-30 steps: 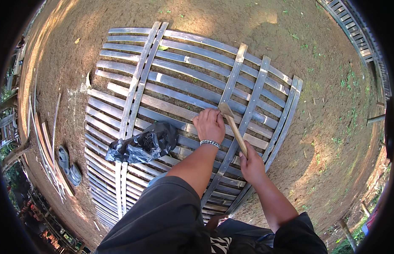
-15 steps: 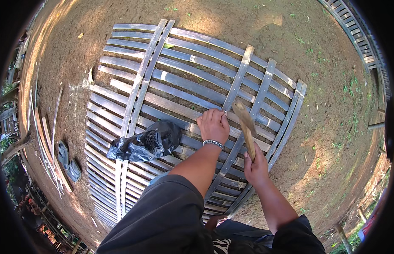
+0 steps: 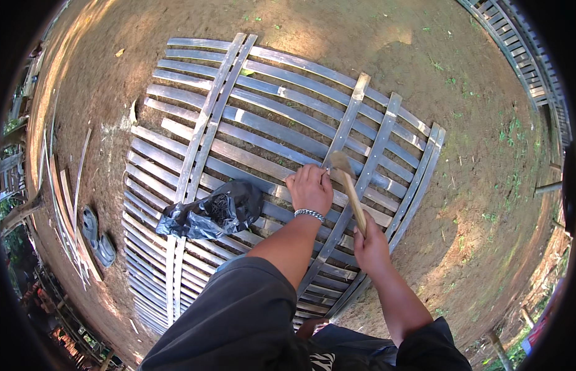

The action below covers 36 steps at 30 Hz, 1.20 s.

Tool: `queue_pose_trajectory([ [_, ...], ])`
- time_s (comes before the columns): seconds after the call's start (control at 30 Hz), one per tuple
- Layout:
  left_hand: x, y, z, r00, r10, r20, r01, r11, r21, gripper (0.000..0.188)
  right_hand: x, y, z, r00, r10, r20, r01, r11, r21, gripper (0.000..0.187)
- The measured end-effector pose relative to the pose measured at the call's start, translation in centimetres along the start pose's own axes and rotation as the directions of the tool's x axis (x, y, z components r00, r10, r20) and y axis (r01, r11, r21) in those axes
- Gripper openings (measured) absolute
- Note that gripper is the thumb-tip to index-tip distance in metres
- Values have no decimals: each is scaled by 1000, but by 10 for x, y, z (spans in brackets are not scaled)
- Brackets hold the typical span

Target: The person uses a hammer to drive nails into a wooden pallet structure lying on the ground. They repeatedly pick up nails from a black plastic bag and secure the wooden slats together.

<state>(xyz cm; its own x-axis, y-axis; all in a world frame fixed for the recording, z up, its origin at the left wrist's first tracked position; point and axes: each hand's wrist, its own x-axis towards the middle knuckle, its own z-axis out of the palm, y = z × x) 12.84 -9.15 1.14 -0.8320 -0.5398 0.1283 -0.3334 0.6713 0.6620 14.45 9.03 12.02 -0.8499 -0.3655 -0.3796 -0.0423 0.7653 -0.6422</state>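
A large panel of wooden or bamboo slats (image 3: 257, 162) lies on the ground, crossed by several long strips. My left hand (image 3: 311, 188) rests on it beside a cross strip (image 3: 348, 122), thumb and fingers pinched on a tiny thing that looks like a nail (image 3: 327, 169). Closed round the wooden handle of a hammer (image 3: 353, 201) is my right hand (image 3: 372, 250). The hammer's blurred head (image 3: 340, 162) is right by the left fingertips; whether it touches the nail I cannot tell. To the left, an open black plastic bag (image 3: 241, 201) holds a heap of thin dark pieces, like nails.
Grey sandals (image 3: 97, 238) sit on the soil left of the panel, near long loose strips (image 3: 66, 198). Bare brown earth (image 3: 480, 185) with small green weeds surrounds the panel. A slatted fence (image 3: 517, 52) curves along the far right.
The hammer's head has swung down and slightly left toward my left fingertips, and my right hand has shifted a little with it. My left hand stays pinched in about the same spot.
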Motion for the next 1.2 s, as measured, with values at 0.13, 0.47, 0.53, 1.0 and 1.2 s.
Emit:
queue_pose_trajectory([
  [0.13, -1, 2, -1, 1000, 9, -21, -9, 1000, 7, 9, -5, 6, 6, 980, -148, -131, 161, 982, 95, 47],
  [0.47, -1, 2, -1, 1000, -7, 12, 7, 1000, -8, 7, -8, 16, 10, 997, -45, -60, 49, 996, 77, 47],
  [0.53, -1, 0, -2, 999, -19, 32, 19, 1000, -2, 8, -4, 16, 10, 993, 68, 97, -61, 995, -80, 46],
  [1.0, -3, 2, -3, 1000, -23, 13, 23, 1000, -9, 8, -17, 6, 22, 996, 31, -86, -23, 996, 91, 46],
  [1.2, -4, -2, 1, 999, -28, 15, 28, 999, 19, 7, -15, 5, 18, 993, 105, -55, -104, 994, 12, 46],
])
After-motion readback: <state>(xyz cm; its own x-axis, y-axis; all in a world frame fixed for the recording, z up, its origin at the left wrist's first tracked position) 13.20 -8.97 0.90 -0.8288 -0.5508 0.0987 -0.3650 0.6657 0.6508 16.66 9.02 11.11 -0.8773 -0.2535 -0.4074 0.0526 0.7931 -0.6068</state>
